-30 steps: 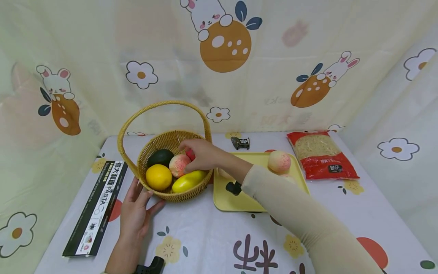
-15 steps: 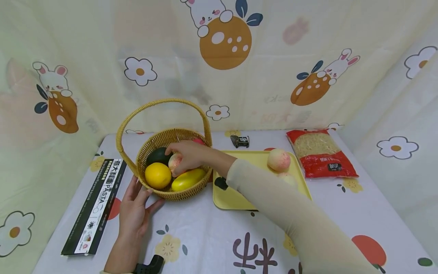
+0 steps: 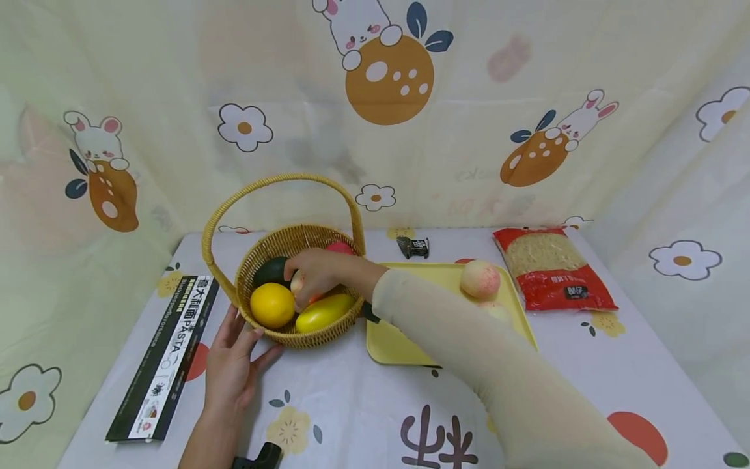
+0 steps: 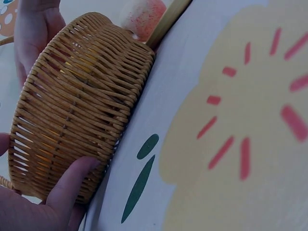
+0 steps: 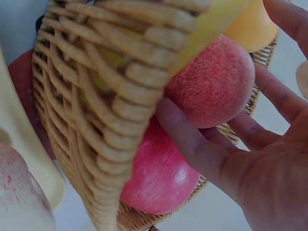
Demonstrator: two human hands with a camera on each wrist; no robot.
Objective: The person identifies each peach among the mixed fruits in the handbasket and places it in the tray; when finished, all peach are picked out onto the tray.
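Observation:
In the head view, a round wicker basket (image 3: 310, 339) with a tall handle stands left of centre. My right hand (image 3: 322, 270) reaches into it, fingers curved around a peach (image 5: 214, 82) that the hand mostly covers from above. Beside the peach lie a bright pink fruit (image 5: 161, 173), a dark green avocado-like fruit (image 3: 271, 270), an orange (image 3: 272, 305) and a long yellow fruit (image 3: 324, 313). Against the basket's near left side rests my left hand (image 3: 230, 368), thumb spread and fingers extended. The left wrist view shows its thumb (image 4: 72, 185) on the weave.
A yellow tray (image 3: 404, 345) with peaches (image 3: 480, 279) sits right of the basket, partly behind my right sleeve. Further right lies a red bag of grain-like food (image 3: 556, 270). A black pasta box (image 3: 164, 358) is at left, and a small black packet (image 3: 413, 247) at the back.
My right hand has moved left and nearer inside the basket, from the red-pink fruit to the peach. The left hand has stayed against the basket.

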